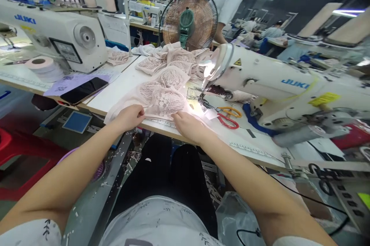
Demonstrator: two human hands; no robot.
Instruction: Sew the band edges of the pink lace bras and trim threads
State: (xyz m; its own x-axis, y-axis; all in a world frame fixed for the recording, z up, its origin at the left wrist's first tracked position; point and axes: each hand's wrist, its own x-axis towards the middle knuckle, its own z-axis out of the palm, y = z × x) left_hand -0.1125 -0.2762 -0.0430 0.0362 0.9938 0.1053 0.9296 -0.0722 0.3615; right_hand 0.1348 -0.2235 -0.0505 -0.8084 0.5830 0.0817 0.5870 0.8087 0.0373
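Observation:
A pale pink lace garment point(169, 101) lies on the white sewing table at its front edge. My left hand point(131, 117) is closed on the garment's near left edge, the fingers curled in. On the near right edge of the lace rests my right hand point(186, 124), its fingers pressed together on the fabric. More lace pieces point(179, 59) are heaped just behind. Right of the garment stands the lit needle area of a white sewing machine point(260, 72). Scissors with orange handles point(231, 112) and red handles point(228, 121) lie beside it.
A black fan point(187, 20) stands behind the heap, with a person point(229, 1) beside it. At left are another sewing machine point(58, 34), a tape roll point(43, 66) and a phone point(84, 90). A red stool point(26, 149) is at lower left.

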